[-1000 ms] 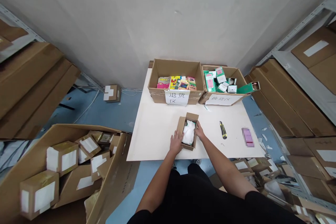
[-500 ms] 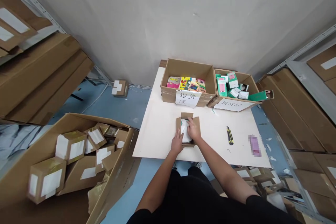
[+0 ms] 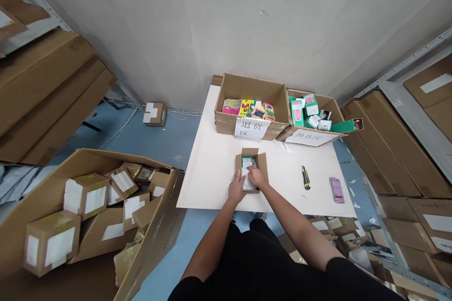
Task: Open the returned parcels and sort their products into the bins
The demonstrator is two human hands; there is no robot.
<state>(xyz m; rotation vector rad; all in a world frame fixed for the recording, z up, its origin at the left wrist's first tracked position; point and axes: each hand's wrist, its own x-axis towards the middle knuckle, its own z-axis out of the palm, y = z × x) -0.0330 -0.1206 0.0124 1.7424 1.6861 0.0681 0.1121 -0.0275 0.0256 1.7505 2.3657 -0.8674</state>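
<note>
A small cardboard box [image 3: 263, 162] stands with its flaps up near the front of the white table. My left hand [image 3: 236, 189] is closed on the box's left wall at the near side. Inside it lie white paper [image 3: 249, 182] and, at the far end, a green-and-white box [image 3: 247, 162]. My right hand [image 3: 257, 177] reaches in from the right, fingers bent on the white paper; the fingertips are partly hidden. To the right lies a yellow-and-black box cutter [image 3: 305, 178].
At the table's back stand a carton [image 3: 222, 124] of colourful packs and a carton [image 3: 282, 135] of green boxes, both labelled. A blurred purple object [image 3: 337, 190] lies at right. A large carton [image 3: 165, 211] of parcels stands at left; cardboard boxes fill both side shelves.
The white paper has shifted toward me, and the green-and-white box beneath shows at the far end. My right hand has moved slightly nearer. The view has turned a little.
</note>
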